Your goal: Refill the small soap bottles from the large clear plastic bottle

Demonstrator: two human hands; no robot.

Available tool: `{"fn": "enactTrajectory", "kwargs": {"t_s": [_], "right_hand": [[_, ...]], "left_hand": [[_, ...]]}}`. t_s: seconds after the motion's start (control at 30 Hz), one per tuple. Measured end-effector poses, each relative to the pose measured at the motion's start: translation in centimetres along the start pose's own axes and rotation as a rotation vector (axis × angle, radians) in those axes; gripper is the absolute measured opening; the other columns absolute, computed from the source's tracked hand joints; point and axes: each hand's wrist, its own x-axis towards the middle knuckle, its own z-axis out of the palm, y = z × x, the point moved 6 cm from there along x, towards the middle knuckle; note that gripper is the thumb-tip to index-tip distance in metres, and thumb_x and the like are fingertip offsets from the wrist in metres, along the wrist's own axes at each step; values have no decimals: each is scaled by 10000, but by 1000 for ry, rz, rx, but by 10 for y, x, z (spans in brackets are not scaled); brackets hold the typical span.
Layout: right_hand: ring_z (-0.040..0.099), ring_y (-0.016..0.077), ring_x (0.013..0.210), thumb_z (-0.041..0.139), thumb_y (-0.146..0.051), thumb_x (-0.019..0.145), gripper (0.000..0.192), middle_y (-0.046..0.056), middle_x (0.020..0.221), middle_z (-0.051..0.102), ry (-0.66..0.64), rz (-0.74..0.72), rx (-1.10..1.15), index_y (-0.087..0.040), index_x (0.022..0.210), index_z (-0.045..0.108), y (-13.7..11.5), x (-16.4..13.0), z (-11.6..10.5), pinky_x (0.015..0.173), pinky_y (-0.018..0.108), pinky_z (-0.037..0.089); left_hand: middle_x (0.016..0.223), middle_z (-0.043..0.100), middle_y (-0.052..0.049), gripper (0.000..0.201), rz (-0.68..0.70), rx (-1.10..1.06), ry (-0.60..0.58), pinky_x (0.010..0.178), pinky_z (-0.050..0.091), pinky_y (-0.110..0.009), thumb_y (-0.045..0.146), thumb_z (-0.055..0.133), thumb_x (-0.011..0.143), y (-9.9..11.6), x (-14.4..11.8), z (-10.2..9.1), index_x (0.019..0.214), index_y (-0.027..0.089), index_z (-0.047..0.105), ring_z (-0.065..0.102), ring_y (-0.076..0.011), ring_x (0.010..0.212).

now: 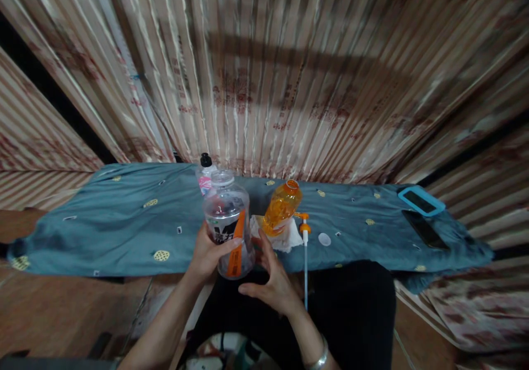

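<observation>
Left hand grips the clear bottle upright at the cloth edge — right hand open, fingers spread, just beside its base; the orange bottle tilts behind, to the right.

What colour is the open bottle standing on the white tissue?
Orange and see-through; the bottle shows best in the head view, just beyond the right hand.

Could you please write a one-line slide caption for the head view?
Left hand grips a clear bottle; right hand open beside it, orange bottle behind.
</observation>
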Motion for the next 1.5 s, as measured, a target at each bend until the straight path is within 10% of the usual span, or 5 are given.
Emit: {"fn": "enactTrajectory", "kwargs": {"t_s": [0.57, 0.93, 1.13, 1.3, 1.5], "right_hand": [[716, 221, 1032, 683, -574, 932, 569, 104, 1230, 706, 571, 155, -237, -182, 1338, 609, 50, -44, -137, 971, 493, 583], [667, 241, 1112, 704, -461, 945, 467, 86, 1224, 674, 517, 479, -870, -196, 1320, 618, 38, 31, -180, 995, 502, 551], [666, 227, 1106, 706, -411, 949, 333, 77, 1206, 680, 488, 533, -870, -182, 1186, 667, 45, 49, -190, 974, 472, 561], [673, 180, 944, 703, -440, 950, 288, 41, 1035, 688, 564, 432, -632, -171, 1047, 677, 38, 35, -206, 852, 388, 581], [511, 71, 605, 636, -464, 995, 306, -23, 827, 601, 721, 185, -83, -158, 976, 633, 10, 16, -229, 541, 218, 460]], "left_hand": [[1196, 721, -43, 846, 211, 212, 154, 1074, 534, -417, 290, 978, 464, -34, 66, -19, 1221, 266, 600, 701, -284, 1181], [1321, 678, -120, 959, 185, 311, 142, 1163, 471, -514, 421, 972, 510, -54, 62, -33, 1330, 217, 520, 666, -333, 1261], [1581, 499, -170, 1094, 232, 272, 230, 1311, 278, -527, 426, 989, 519, -52, 26, -54, 1448, 253, 438, 419, -362, 1539], [1295, 711, -112, 713, 108, 339, 286, 1232, 433, -537, 585, 888, 659, -55, -39, -86, 1224, 251, 608, 652, -328, 1316], [1017, 816, -107, 475, -78, 391, -22, 980, 639, -458, 601, 804, 762, -64, -63, -47, 1025, 213, 726, 787, -319, 1025]]}}
